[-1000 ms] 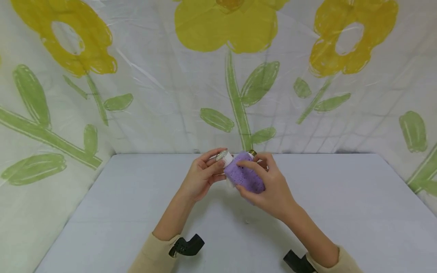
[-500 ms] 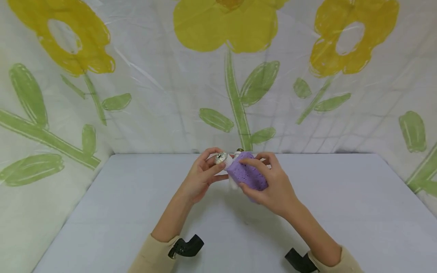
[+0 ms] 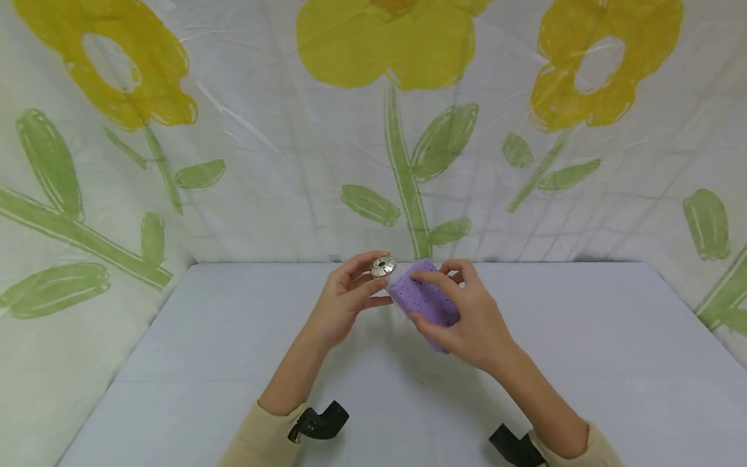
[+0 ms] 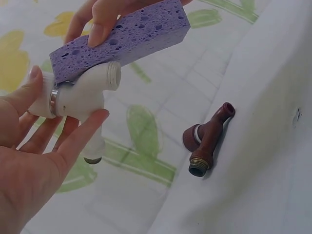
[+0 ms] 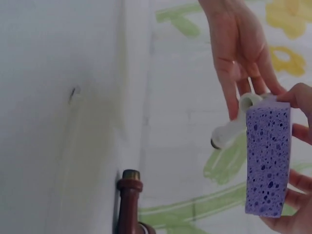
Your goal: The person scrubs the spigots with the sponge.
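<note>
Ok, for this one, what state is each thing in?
White, metal-ringed, plastic-looking branched fitting: raised in the left hand, one threaded mouth uncapped.
Purple, porous, block-shaped sponge: held in the right hand, against the white fitting.
Dark-red, brass-threaded branched fitting: resting on the flat white table, untouched by both hands.

The fitting (image 4: 85,100) has turned in the left fingers (image 3: 357,264): its silver end (image 3: 383,266) tilts farther up, and its brass end (image 4: 92,160), earlier visible above the sponge (image 3: 424,296), is hidden from the head view. The sponge has shifted slightly right.
</note>
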Action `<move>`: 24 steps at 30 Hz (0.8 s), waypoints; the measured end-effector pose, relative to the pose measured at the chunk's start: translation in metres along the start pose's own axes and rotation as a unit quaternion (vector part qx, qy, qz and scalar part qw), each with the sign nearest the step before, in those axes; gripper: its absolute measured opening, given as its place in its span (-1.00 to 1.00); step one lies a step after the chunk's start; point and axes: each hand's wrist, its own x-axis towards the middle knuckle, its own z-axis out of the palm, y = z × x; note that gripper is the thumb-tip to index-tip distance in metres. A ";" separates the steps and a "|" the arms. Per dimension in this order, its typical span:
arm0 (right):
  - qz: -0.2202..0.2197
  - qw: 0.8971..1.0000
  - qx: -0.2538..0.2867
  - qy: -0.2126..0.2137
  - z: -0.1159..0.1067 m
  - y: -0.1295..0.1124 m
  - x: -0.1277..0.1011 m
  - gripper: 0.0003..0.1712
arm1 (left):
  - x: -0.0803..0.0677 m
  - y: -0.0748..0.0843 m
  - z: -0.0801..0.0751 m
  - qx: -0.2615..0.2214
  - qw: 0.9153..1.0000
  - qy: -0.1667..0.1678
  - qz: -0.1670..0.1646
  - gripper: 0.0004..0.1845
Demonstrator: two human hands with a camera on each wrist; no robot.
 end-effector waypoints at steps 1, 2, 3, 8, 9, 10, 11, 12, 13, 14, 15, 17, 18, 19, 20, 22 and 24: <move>0.001 1.000 -0.004 0.003 -0.001 0.000 0.001 -0.36 | 0.000 0.001 0.001 0.000 1.000 0.004 0.002 -0.50; 0.003 1.000 -0.007 0.006 -0.002 0.000 0.001 -0.36 | 0.000 0.001 0.002 0.000 1.000 0.008 0.004 -0.50; 0.008 1.000 -0.007 0.007 -0.002 0.000 0.001 -0.36 | 0.000 0.002 0.003 0.001 1.000 0.012 0.004 -0.50; 0.017 1.000 -0.012 -0.001 -0.002 -0.003 0.001 -0.38 | 0.000 0.002 0.006 0.004 0.999 0.033 0.008 -0.53; 0.014 1.000 -0.013 -0.002 -0.001 -0.004 0.000 -0.38 | 0.000 0.002 0.006 0.006 0.999 0.037 0.010 -0.54; 0.010 1.000 -0.016 -0.001 0.000 -0.005 0.000 -0.39 | 0.000 0.002 0.007 0.008 0.999 0.041 0.011 -0.54; 0.006 1.000 -0.019 0.001 0.000 -0.005 0.000 -0.39 | 0.001 0.001 0.007 0.009 0.999 0.043 0.013 -0.55; 0.004 1.000 -0.018 0.001 0.000 -0.005 0.000 -0.38 | 0.001 0.001 0.008 0.012 0.999 0.045 0.014 -0.55; 0.004 1.000 -0.020 0.002 0.000 -0.005 0.000 -0.39 | 0.001 0.002 0.008 0.015 0.999 0.046 0.014 -0.56; 0.003 1.000 -0.022 0.004 0.000 -0.005 0.000 -0.39 | 0.001 0.002 0.008 0.019 0.999 0.044 0.013 -0.56; 0.005 1.000 -0.023 0.005 0.000 -0.004 0.000 -0.39 | 0.001 0.002 0.008 0.020 0.999 0.042 0.011 -0.56; 0.008 1.000 -0.024 0.006 -0.001 -0.004 0.000 -0.40 | 0.000 0.002 0.007 0.021 0.999 0.033 0.006 -0.56; 0.009 1.000 -0.025 0.006 -0.001 -0.003 0.000 -0.40 | 0.000 0.003 0.006 0.021 0.999 0.026 0.004 -0.55; 0.010 1.000 -0.027 0.007 -0.001 -0.003 0.000 -0.40 | 0.000 0.003 0.006 0.021 1.000 0.020 0.002 -0.54; 0.010 1.000 -0.029 0.008 -0.002 -0.003 0.000 -0.40 | 0.000 0.004 0.005 0.021 1.000 0.014 0.001 -0.51; 0.009 0.999 -0.031 0.011 -0.002 -0.003 0.000 -0.40 | 0.000 0.005 0.003 0.021 1.000 0.004 0.000 -0.47; 0.009 0.999 -0.030 0.013 -0.002 -0.002 0.000 -0.40 | 0.000 0.005 0.003 0.023 1.000 -0.002 0.003 -0.44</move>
